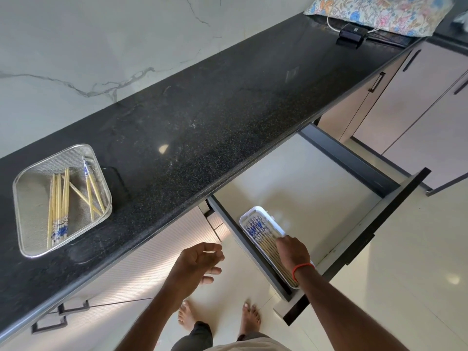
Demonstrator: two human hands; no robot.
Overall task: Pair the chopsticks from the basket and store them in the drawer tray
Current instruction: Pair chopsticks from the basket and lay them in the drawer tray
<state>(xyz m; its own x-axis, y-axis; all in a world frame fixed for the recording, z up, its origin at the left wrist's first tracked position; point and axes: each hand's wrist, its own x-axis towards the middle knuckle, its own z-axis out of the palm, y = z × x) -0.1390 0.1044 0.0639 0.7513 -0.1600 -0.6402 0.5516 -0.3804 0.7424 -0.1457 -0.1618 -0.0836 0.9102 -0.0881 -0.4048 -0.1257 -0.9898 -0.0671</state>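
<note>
A square wire-mesh basket point(33, 193) is set at the left of the black speckled stone bench point(202, 122), and loose bamboo chopsticks with blue-patterned ends point(58, 206) are held in it. At the far right end a floral cushion point(379, 13) is laid, with a small black device point(350, 34) just near of it. Below the bench, to the right, an open dark-framed drawer point(316, 198) is found. A white oblong plastic tray point(266, 211) is placed along its left wall, and a row of chopsticks point(263, 235) is laid in it.
</note>
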